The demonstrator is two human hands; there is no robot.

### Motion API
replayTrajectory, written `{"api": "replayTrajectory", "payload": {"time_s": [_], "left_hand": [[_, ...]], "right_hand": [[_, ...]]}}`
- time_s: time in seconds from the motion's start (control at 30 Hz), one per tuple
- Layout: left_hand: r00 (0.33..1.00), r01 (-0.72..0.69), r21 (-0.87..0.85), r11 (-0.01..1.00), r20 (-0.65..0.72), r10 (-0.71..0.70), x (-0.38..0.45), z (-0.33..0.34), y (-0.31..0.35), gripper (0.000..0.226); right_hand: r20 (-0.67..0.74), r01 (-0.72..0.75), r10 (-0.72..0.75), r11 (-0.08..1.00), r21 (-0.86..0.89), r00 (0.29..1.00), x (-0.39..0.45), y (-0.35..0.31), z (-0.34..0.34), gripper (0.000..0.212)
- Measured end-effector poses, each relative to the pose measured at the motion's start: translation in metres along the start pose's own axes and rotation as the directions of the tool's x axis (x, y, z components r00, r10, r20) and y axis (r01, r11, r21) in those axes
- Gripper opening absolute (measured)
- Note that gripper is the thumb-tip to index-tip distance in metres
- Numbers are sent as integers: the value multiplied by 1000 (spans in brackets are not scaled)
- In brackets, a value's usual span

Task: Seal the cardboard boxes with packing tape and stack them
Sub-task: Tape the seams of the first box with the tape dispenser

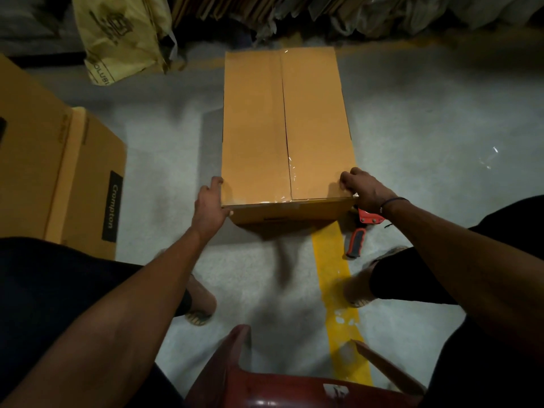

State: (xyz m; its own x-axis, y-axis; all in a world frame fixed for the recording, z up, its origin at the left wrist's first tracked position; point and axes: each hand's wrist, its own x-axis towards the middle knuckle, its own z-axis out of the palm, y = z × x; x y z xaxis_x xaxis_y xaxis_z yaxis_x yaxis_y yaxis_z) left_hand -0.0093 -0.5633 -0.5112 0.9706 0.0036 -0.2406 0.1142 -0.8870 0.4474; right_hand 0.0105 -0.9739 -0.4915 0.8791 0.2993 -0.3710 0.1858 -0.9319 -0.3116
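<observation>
A tall brown cardboard box [265, 128] stands on the grey floor in front of me, its two top flaps closed, with clear tape shining along the centre seam. My left hand [209, 206] grips the box's near left corner, thumb on the front face. My right hand [365, 189] grips the near right corner, fingers curled over the top edge. A red and black tape dispenser [363, 231] lies on the floor just below my right wrist.
A larger printed carton [59, 172] stands at the left. A yellow plastic bag [120, 36] and flattened cartons [235, 7] lie at the back. A yellow floor line [338, 295] runs toward me. A dark red plastic stool [265, 384] sits between my legs.
</observation>
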Motion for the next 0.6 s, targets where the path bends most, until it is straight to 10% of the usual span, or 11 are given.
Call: {"api": "replayTrajectory", "payload": {"time_s": [0.6], "left_hand": [[998, -64, 154, 986, 20, 61, -2, -4, 10, 58]], "right_hand": [[-2, 15, -15, 987, -163, 1000, 1, 2, 3, 60]]}}
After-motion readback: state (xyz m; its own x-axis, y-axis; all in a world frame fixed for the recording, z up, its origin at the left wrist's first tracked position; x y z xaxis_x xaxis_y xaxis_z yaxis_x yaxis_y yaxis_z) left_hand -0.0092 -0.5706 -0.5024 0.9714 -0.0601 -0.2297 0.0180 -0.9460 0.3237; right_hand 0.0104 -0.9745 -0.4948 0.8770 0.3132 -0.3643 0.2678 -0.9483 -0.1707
